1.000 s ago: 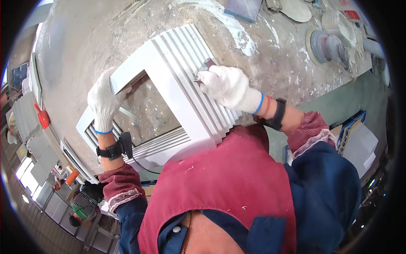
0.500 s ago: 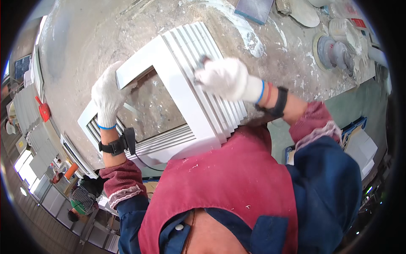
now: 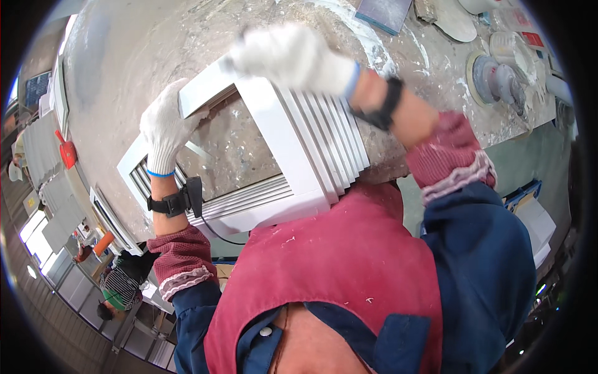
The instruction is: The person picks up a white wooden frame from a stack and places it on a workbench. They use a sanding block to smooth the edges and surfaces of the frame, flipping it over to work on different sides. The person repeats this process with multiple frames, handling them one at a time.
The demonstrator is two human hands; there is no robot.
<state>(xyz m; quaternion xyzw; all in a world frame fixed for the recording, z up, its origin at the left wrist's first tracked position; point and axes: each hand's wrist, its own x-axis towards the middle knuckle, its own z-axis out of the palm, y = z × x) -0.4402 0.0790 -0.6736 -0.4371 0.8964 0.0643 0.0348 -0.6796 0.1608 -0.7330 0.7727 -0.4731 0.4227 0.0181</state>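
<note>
A stack of white rectangular frames (image 3: 268, 131) lies tilted in front of me on the worktable (image 3: 124, 50), the lower frames stepping out to the right and along the near side. My left hand (image 3: 163, 128), in a white knitted glove, is closed around the left part of the top frame. Over the far corner of that frame is my right hand (image 3: 286, 59), gloved too and smeared by motion. Its fingers are bent around something small and dark, too blurred to name. Through the frame's opening the stained tabletop shows.
At the far right stand a round grey tool (image 3: 492, 81) and tubs coated with white residue. A dark flat block (image 3: 383, 14) lies at the far edge. A red dustpan-like thing (image 3: 67, 151) is at the left. A co-worker (image 3: 121, 283) is at the lower left.
My right hand has swept left and away from me, from the stepped right side to the top frame's far corner. My left hand keeps its hold on the frame.
</note>
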